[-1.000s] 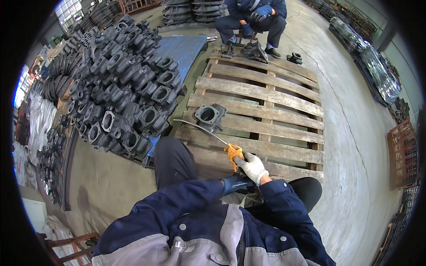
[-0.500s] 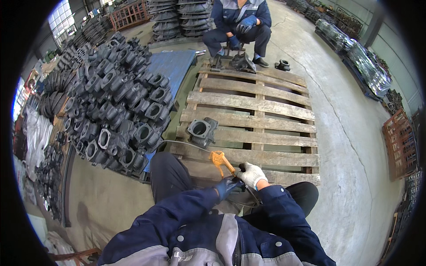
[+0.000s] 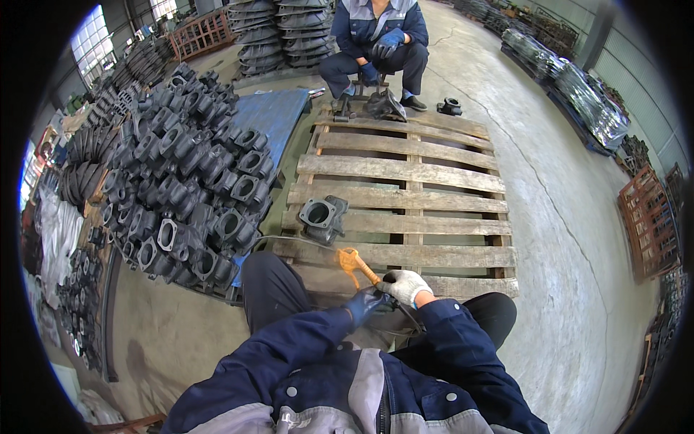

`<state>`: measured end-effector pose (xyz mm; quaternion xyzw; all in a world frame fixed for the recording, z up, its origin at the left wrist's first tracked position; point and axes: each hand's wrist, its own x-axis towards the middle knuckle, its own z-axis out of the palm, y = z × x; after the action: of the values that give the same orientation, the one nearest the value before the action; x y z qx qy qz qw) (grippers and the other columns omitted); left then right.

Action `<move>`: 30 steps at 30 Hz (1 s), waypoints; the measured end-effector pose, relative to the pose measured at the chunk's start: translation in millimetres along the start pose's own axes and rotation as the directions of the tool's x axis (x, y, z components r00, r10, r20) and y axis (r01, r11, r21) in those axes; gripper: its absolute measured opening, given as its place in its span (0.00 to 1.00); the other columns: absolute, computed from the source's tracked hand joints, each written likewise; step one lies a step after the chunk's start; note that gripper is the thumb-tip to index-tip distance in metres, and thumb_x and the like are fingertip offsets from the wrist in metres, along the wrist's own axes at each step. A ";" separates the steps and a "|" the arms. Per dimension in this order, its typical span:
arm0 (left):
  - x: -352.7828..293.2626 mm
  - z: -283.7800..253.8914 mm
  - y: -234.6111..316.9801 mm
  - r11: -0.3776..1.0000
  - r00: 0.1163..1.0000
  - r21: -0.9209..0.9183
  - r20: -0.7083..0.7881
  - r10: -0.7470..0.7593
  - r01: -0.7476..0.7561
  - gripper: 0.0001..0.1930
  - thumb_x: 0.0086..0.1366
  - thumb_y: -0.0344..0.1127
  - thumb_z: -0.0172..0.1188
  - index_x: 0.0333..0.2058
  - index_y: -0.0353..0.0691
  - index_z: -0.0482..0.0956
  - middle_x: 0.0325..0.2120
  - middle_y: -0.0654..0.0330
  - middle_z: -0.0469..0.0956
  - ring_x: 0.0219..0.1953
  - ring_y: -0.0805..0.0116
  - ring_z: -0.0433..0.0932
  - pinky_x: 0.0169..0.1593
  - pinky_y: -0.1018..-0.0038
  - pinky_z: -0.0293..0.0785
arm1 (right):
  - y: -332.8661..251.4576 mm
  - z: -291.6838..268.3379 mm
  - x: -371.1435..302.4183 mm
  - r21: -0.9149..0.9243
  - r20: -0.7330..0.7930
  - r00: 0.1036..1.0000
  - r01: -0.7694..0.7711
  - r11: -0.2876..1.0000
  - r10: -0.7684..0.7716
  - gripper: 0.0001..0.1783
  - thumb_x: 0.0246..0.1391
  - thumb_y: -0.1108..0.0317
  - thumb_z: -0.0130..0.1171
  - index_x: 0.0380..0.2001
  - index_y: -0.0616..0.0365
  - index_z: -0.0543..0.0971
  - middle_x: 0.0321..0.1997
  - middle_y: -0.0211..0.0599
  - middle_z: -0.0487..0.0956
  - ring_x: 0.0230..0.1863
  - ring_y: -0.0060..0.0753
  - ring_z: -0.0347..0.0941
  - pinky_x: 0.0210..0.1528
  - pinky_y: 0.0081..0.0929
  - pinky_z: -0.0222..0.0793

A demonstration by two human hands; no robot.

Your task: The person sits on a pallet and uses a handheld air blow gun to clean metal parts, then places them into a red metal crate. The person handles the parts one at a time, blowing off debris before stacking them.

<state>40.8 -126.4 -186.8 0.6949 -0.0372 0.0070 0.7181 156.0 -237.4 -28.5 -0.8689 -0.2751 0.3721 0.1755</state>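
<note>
An orange air blow gun [image 3: 359, 265] with a long thin nozzle points left, away from my hands. At the lower end of its handle, my right hand [image 3: 406, 286], in a white knit glove with dark fingertips, is closed. My left hand [image 3: 366, 304], blue-gloved, curls around the same end from below; the exact grip is hidden between the gloves. A thin hose [image 3: 413, 318] runs down from beneath my right hand. Just beyond the gun, a dark cast-metal housing [image 3: 323, 219] with a square flange rests on the wooden pallet [image 3: 408, 256].
A tall heap of similar castings [image 3: 181, 173] stands at left beside a blue sheet [image 3: 273, 116]. Across the pallet a seated person [image 3: 379, 43] has more castings [image 3: 385, 105] in front. Metal racks [image 3: 648, 220] and wrapped goods [image 3: 578, 90] line the right side.
The view has shifted slightly, so the pallet and the other person sit a little further left. My hands stay together at the blow gun's handle end, with the right fingers slightly repositioned.
</note>
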 end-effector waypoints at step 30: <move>-0.8 4.8 -156.3 0.930 0.986 0.365 0.125 -0.106 0.054 0.10 0.59 0.39 0.64 0.34 0.39 0.82 0.27 0.60 0.82 0.29 0.72 0.79 0.37 0.74 0.76 | 19.2 5.5 20.9 0.730 -0.218 0.972 0.106 0.676 0.082 0.16 0.55 0.61 0.59 0.39 0.64 0.77 0.31 0.38 0.80 0.30 0.28 0.75 0.35 0.25 0.69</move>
<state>49.4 -136.5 -342.6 0.8143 -0.0582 -0.0652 0.5738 170.6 -239.3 -53.5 -0.7599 -0.0851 0.3456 0.5439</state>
